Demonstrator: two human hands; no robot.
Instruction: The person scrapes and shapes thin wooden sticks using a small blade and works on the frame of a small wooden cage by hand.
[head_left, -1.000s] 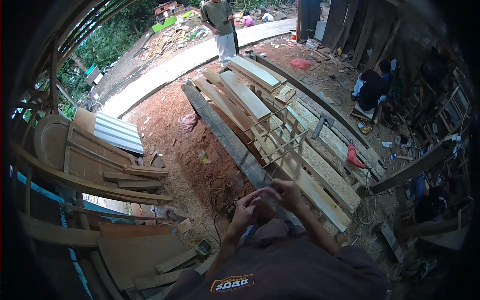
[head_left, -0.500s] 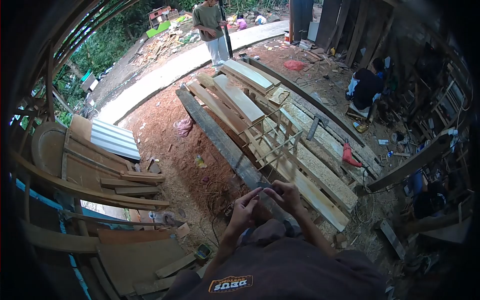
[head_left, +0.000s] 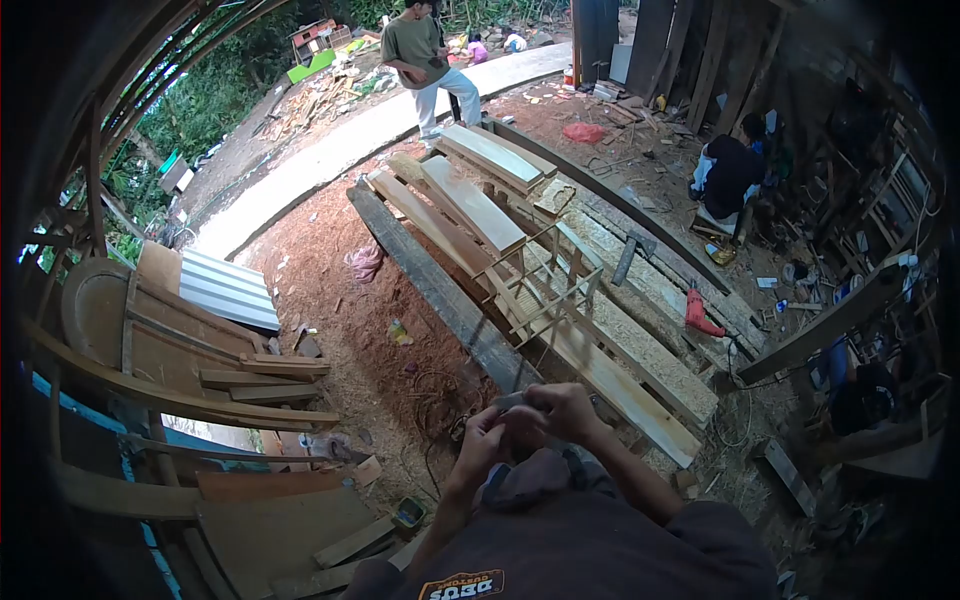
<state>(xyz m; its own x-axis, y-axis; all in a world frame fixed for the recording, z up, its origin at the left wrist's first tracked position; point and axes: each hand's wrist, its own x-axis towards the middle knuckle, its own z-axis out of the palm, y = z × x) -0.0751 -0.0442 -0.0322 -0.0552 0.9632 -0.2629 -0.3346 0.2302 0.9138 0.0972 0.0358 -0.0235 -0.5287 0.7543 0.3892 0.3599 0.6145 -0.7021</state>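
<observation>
Close to my chest, my left hand [head_left: 483, 442] and my right hand [head_left: 565, 412] are brought together with fingers closed. A small flat grey piece [head_left: 513, 402] shows between them, pinched by the right fingers; its kind is unclear. The left fingers press at its near side, and what exactly they grip is partly hidden. Just beyond the hands lies the near end of a long dark beam [head_left: 430, 285]. A light wooden lattice frame [head_left: 545, 290] rests on pale planks [head_left: 630, 395] to the right.
A red power tool [head_left: 702, 315] and a dark T-shaped tool [head_left: 630, 258] lie on the planks at right. Sawdust [head_left: 350, 310] covers the ground at left. One person [head_left: 415, 60] stands at the far end; another [head_left: 728, 175] crouches at right. Boards [head_left: 270, 380] are stacked left.
My hands have come slightly lower and closer, and the grey piece shows more. The standing person has stepped toward the planks with one leg raised.
</observation>
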